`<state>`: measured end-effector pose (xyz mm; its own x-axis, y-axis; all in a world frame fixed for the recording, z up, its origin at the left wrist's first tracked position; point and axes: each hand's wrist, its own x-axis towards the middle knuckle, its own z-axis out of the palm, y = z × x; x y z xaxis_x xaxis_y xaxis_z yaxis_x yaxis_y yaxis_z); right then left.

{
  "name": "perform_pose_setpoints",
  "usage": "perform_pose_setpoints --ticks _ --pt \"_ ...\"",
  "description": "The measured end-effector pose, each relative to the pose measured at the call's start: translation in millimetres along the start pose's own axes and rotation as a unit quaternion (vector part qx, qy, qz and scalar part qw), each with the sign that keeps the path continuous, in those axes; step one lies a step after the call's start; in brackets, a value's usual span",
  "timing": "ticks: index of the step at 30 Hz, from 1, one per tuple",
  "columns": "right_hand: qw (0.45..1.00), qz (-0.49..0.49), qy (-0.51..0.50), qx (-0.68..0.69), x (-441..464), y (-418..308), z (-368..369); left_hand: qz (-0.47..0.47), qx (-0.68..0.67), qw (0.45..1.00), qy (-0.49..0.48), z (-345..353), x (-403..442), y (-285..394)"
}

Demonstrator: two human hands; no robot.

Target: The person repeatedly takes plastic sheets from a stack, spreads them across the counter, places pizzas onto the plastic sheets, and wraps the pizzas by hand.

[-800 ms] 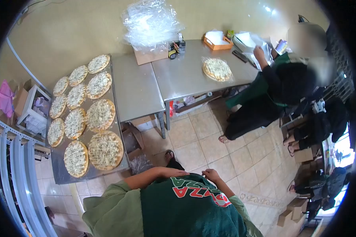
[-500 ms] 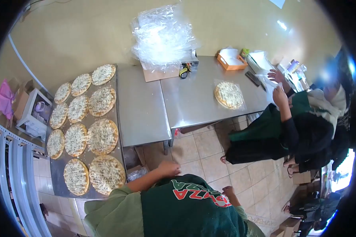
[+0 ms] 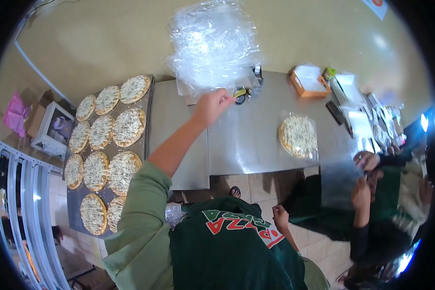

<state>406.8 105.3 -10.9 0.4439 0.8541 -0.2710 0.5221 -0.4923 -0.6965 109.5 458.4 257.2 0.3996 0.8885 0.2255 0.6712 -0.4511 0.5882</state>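
My left hand reaches over the steel table, thumb and fingers pinched together. Its fingertips come up to a small yellow-and-black object beside the heap of clear plastic bags; whether they grip the object or a bag edge I cannot make out. Down in front of my green apron, my right hand is loosely curled with nothing visible in it. A cheese-topped pizza lies in clear wrapping on the table to the right. On the dark tray at left sit several unwrapped pizzas.
A co-worker stands at the right, holding a clear plastic sheet. An orange box, a dark flat object and papers lie at the table's back right. Grey metal shelving stands at the left.
My left hand has risen from beside my body to the bag heap at the back of the table. The co-worker's hands have come down with the plastic sheet. The camera view has shifted.
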Motion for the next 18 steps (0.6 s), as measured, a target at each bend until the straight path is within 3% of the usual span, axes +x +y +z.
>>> perform_pose_setpoints --ticks 1,7,10,13,16,18 --pt "1.0 -0.021 -0.005 0.008 16 -12 -2 -0.059 0.135 0.989 -0.009 -16 22 12" --pt "0.994 -0.082 -0.063 0.029 100 -75 -20 0.133 0.231 0.955 0.128 9 139 -78" --pt "0.984 -0.118 -0.131 0.03 128 -99 -20 0.201 0.344 0.902 0.169 21 167 -105" --pt "0.978 -0.148 -0.148 0.011 138 -131 -26 0.052 0.347 0.933 0.083 16 176 -90" --pt "0.966 -0.177 -0.174 0.066 138 -149 -25 -0.036 0.319 0.947 0.011 9 185 -88" --pt "0.959 -0.194 -0.19 0.086 137 -175 -25 0.002 0.235 0.96 0.149 10 186 -96"
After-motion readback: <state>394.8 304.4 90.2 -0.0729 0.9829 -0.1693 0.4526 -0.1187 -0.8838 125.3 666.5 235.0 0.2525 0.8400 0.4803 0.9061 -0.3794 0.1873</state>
